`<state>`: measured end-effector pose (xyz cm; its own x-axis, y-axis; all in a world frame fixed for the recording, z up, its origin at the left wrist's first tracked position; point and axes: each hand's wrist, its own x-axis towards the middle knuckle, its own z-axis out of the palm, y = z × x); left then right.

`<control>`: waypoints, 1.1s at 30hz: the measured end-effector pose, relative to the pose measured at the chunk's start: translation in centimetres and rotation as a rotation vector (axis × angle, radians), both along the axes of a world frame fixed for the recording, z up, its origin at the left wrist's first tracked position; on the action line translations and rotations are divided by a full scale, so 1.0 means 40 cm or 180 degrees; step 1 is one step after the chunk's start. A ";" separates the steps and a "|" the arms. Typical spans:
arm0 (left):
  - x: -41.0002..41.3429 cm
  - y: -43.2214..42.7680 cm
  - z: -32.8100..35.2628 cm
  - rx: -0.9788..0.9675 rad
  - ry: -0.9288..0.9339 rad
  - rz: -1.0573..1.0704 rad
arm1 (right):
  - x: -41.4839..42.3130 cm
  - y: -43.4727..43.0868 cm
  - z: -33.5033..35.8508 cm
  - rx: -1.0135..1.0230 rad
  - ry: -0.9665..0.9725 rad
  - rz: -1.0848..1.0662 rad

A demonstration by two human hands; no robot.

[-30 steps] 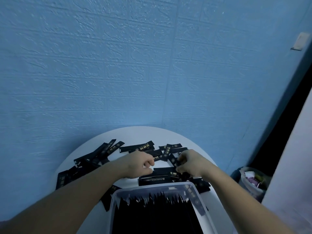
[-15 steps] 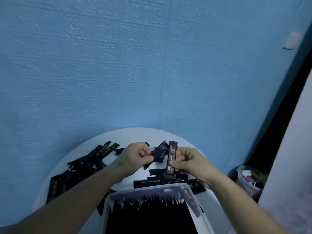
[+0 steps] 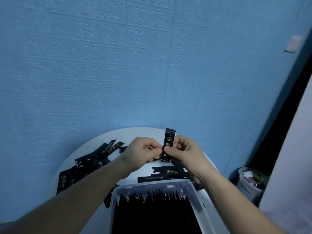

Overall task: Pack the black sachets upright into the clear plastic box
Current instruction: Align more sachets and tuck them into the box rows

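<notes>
Right hand [image 3: 183,152]: pinches one black sachet [image 3: 168,145] between thumb and fingers, holding it upright, its top end standing clear above the fingertips.
Left hand [image 3: 143,152]: curled closed, its fingertips touching the same sachet's left edge; whether it holds a second sachet behind the knuckles I cannot tell.
Change: half a second ago the left hand carried its own tilted sachet apart from the right hand's; a second ago both hands were down in the pile. Now the hands meet on one raised sachet.
Meaning: picking looks finished; this seems to be squaring up before insertion.
Clear plastic box [image 3: 196,191]: below and nearer than the fingers, already crowded with upright sachets.
Loose sachets [image 3: 101,152]: scattered left of the left hand, a few more lying under the right wrist.
Table [image 3: 145,131]: round, white, showing just beyond the fingertips.
Remaining: plenty.
</notes>
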<state>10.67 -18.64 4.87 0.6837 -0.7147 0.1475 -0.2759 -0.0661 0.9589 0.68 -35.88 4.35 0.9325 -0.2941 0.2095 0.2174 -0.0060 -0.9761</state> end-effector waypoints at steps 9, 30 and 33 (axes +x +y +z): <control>0.096 0.041 -0.111 0.1873 -0.1292 -0.0660 | 0.009 -0.090 -0.069 -0.0524 0.0136 -0.0130; 0.147 0.019 -0.173 0.1381 -0.1234 -0.0705 | 0.142 -0.076 -0.167 -0.0217 0.0229 0.0218; 0.161 0.026 -0.183 0.1074 -0.1176 -0.0185 | 0.146 -0.077 -0.170 -0.0072 0.0187 0.0235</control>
<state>17.12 -17.61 -2.46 0.5871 -0.7996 0.1262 -0.6053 -0.3302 0.7243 6.53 -38.96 -2.43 0.9623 -0.2200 0.1597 0.1605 -0.0144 -0.9869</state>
